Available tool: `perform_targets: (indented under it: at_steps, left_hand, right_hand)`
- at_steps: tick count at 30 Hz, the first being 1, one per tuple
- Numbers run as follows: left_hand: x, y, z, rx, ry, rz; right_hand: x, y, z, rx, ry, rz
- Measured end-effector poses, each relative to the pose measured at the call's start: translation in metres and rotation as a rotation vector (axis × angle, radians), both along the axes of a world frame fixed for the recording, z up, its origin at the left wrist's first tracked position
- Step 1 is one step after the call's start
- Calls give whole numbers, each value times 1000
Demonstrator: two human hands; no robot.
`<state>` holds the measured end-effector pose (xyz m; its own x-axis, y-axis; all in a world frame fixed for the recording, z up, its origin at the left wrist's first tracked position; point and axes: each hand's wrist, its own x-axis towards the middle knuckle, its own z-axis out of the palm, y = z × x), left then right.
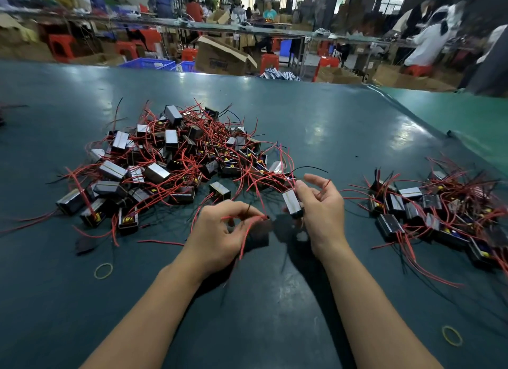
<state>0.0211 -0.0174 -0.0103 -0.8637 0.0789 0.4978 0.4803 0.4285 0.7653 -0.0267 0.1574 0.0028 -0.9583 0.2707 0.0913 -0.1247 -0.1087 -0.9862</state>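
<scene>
Dark module: blurred, held just above the worktop near its middle; left hand curled round it, fingertips pinching its red leads
Silver-topped module: just right of the dark one, at the near edge of the big heap; right hand gripped it at the thumb side, forefinger lifted free
Risk, left: the pinched leads looped down past the wrist; they looked likely to snag or kink if that hand turned sharply
Risk, middle: the two held modules sat close together; their leads could cross and knot
Risk, right: leads by the right hand seemed to run back into the big heap; a quick pull might drag neighbours along or strain a thin lead at its joint
Big heap: left of the hands; modules and leads thickly tangled, so little could be lifted out cleanly
Rubber band: near left, flat on the worktop; second band near right
Smaller heap: right of the hands, well apart from the big one; leads spilling toward the near edge
Background: cardboard box, red stools and people; all blurred
</scene>
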Motion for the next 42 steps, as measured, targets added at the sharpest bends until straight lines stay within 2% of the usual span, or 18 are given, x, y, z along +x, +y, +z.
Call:
perform_targets:
  at_steps: [5,8,11,16,20,23,26,30,33,38,39,42]
  left_hand:
    - [-1,-4,0,-75,16,49]
    - [-4,-5,0,-107,61,194]
    - [-6,-6,0,-7,9,266]
    - [-4,-3,6,393,-230,42]
    - [-3,-3,9,445,-266,-31]
    - [-4,-1,6,504,-308,-2]
    - [-6,-1,3,420,-308,28]
    - [-7,-4,4,416,-332,30]
    - [-6,-3,5,414,-350,-16]
    - [-3,-2,7,433,-373,-81]
    - [-2,-1,6,417,-379,-103]
    - [-3,3,6,355,-335,-95]
  right_hand:
    - [2,8,4,-115,-70,114]
    - [2,7,7,-191,-66,158]
    - [1,7,7,-233,-41,215]
    - [0,10,12,-344,-14,329]
    - [1,11,13,-416,-27,359]
    - [3,10,12,-359,-84,348]
    - [4,7,11,-250,-132,334]
    - [4,5,9,-124,-150,241]
    - [4,1,9,-189,-159,137]
    - [7,-6,14,-451,-157,79]
    - [9,-7,15,-405,-165,86]
    - [17,-14,9,-85,-127,163]
